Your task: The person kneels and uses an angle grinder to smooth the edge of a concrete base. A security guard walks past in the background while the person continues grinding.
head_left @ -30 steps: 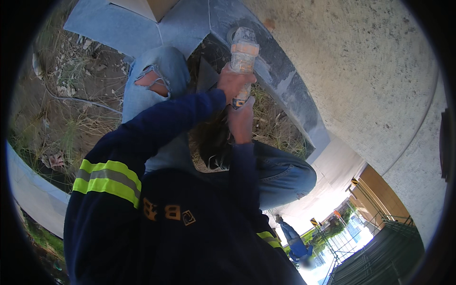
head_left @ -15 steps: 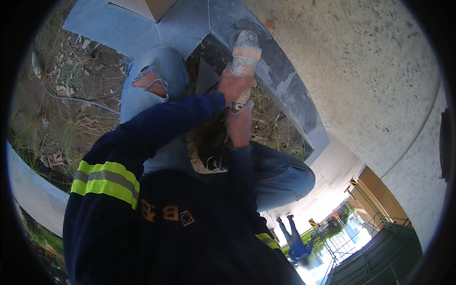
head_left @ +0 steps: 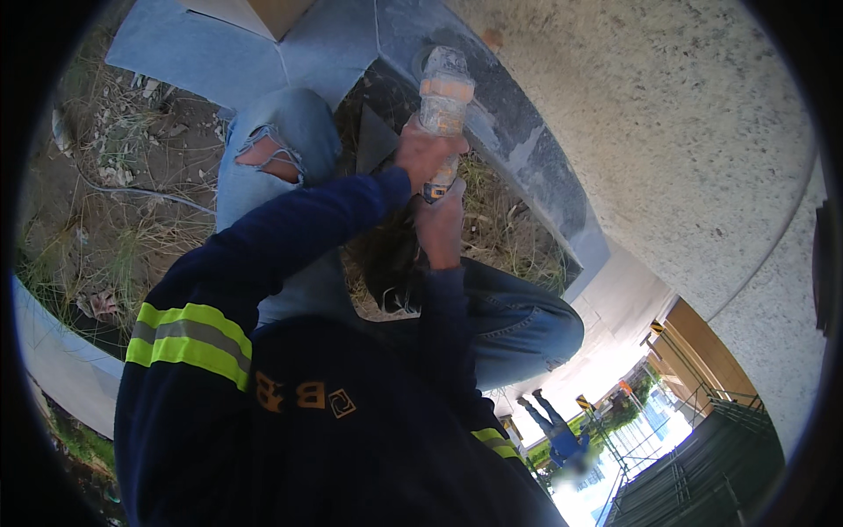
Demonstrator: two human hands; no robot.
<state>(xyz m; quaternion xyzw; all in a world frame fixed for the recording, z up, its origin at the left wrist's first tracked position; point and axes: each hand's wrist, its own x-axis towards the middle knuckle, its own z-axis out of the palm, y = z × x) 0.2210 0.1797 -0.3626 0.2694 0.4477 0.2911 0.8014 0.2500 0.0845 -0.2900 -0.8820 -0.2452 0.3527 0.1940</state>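
A dust-coated orange angle grinder (head_left: 446, 97) points away from me, its round head resting on the dark grey stone strip (head_left: 518, 149) beside the pale speckled concrete. My left hand (head_left: 426, 149) is closed round the grinder's middle. Behind it, my right hand (head_left: 439, 224) grips the rear end of the same tool. A dark triangular piece (head_left: 373, 140) lies left of my hands. My bent knees in torn jeans flank the grinder's lower end.
Dry grass and rubble (head_left: 132, 149) with a thin cable lie at left, a light box-like block (head_left: 250, 13) at the top. Pale concrete (head_left: 667, 132) fills the right side. Down a paved walkway are scaffolding and another person (head_left: 553, 422) in blue.
The grinder shifted slightly down half a second ago and is now a little up and left, both hands still on it. The person on the walkway has changed leg position while moving.
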